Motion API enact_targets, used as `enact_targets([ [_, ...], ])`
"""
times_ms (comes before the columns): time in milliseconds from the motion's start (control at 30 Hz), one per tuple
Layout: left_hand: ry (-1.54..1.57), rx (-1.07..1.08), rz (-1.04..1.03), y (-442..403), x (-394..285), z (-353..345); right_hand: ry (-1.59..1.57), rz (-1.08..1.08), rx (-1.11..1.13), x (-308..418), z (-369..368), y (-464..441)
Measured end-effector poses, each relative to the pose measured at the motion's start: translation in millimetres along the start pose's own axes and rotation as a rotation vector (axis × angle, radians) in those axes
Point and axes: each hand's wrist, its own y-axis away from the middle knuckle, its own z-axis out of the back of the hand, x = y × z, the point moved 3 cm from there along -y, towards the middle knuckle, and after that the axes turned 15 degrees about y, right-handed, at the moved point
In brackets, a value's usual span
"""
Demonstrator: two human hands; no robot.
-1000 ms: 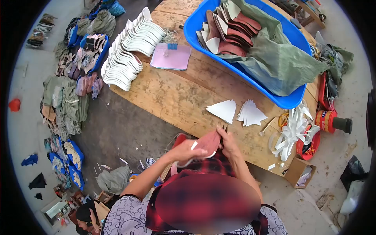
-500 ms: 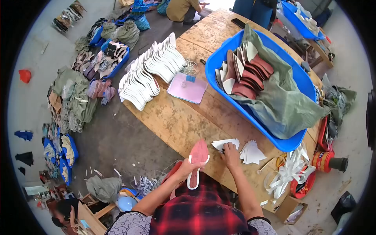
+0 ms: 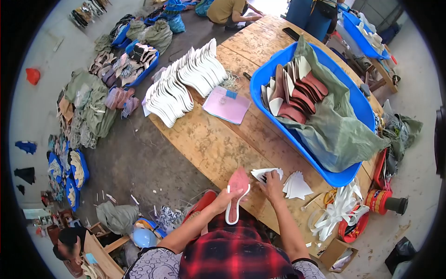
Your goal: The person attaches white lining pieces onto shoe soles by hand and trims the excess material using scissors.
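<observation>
At six o'clock, grasping a pink, white-edged insole in the left hand; towards four, touching white triangular pieces with the right hand; cannot tell whether grasping.

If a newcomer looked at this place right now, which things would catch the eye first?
Probably the big blue tub, on the right of the wooden table, with red-brown soles and a green sack inside. Next might come the rows of white soles along the table's left edge. Nearer, the left hand holds a red sole with white edging, and the right hand is at some white pieces.
</observation>
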Motion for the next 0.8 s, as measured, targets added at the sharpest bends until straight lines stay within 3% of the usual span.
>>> enact_targets([
  [133, -0.041, 0.020, 0.025, 2, -8, 2, -0.018, 0.023, 0.014, -8, -9, -2],
  [233, -0.377, 0.030, -0.009, 0, -5, 8, -0.053, 0.046, 0.024, -11, -9, -4],
  [367, -1.221, 0.343, -0.086, 9, -13, 9, -0.108, 0.072, 0.012, -16, -8, -5],
  [467, -1.433, 0.462, -0.062, 14, -12, 9, -0.133, 0.083, 0.005, -18, -8, -5],
  [800, -1.545, 0.549, -0.013, -1, -5, 6, -0.131, 0.119, -0.039, -24, -25, -5],
])
